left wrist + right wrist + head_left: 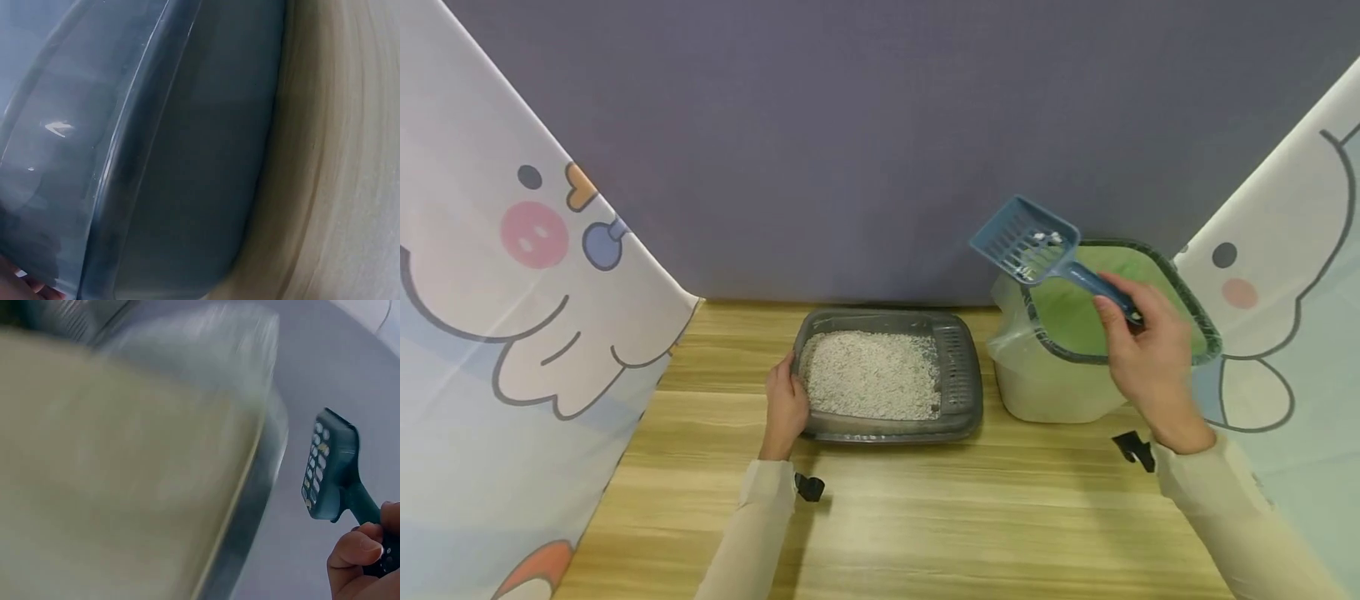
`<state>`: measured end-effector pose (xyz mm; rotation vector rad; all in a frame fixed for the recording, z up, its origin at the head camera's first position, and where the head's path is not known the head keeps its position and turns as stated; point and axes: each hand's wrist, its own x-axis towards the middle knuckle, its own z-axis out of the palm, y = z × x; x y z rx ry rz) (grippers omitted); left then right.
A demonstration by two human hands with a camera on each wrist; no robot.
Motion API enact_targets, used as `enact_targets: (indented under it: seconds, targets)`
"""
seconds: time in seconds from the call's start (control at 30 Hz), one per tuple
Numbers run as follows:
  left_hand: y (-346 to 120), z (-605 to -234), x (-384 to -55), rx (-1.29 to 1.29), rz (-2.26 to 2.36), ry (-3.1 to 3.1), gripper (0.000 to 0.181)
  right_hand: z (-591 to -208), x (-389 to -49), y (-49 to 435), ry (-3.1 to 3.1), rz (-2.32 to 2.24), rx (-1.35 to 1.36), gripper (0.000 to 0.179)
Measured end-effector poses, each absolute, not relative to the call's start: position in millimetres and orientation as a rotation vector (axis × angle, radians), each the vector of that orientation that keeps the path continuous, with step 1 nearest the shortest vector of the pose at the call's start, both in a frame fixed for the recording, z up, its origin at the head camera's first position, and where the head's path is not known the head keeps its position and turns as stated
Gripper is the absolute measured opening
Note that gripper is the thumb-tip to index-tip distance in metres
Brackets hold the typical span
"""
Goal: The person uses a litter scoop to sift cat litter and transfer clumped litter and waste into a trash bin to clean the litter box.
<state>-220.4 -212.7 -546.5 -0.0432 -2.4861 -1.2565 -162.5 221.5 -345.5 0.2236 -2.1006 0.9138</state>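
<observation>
My right hand (1153,358) grips the handle of a blue slotted litter scoop (1030,242), raised over the left rear part of a lined bin (1052,383). A few white bits of litter lie on the scoop's slots. In the right wrist view the scoop (334,465) shows beside the bin's rim, with fingers (356,550) wrapped on its handle. My left hand (786,408) holds the left side of a dark grey litter box (958,425) filled with pale granules (872,375). Only some fingertips show at the corner of the left wrist view, by the box's wall (187,156).
The bin stands right of the litter box, with a clear plastic liner (1015,321) hanging over its rim. Both rest on a wood-grain table (925,508). A plain grey-purple wall (850,150) stands behind, and printed cartoon panels (535,333) flank both sides.
</observation>
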Motion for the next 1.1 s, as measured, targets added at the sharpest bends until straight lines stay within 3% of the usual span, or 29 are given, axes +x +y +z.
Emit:
enact_targets:
  seconds: [0.3,0.6,0.8,1.1]
  targets:
    - [-220,-547,-219,-0.016,-1.289,-2.474,0.042,-364,-158,282,-2.090,0.795,0.108,0.028]
    - [-213,-550,-221,-0.015,-1.306,-2.465,0.043,-374,-147,298,-1.961,0.743,0.042,0.020]
    - [-213,-551,-219,-0.028,-1.310,-2.452,0.042,-363,-142,264,-1.881,0.842,0.071,0.024]
    - [-207,-546,-223,-0.044,-1.263,-2.468,0.041,-380,-131,175,-2.203,0.956,0.596,0.030]
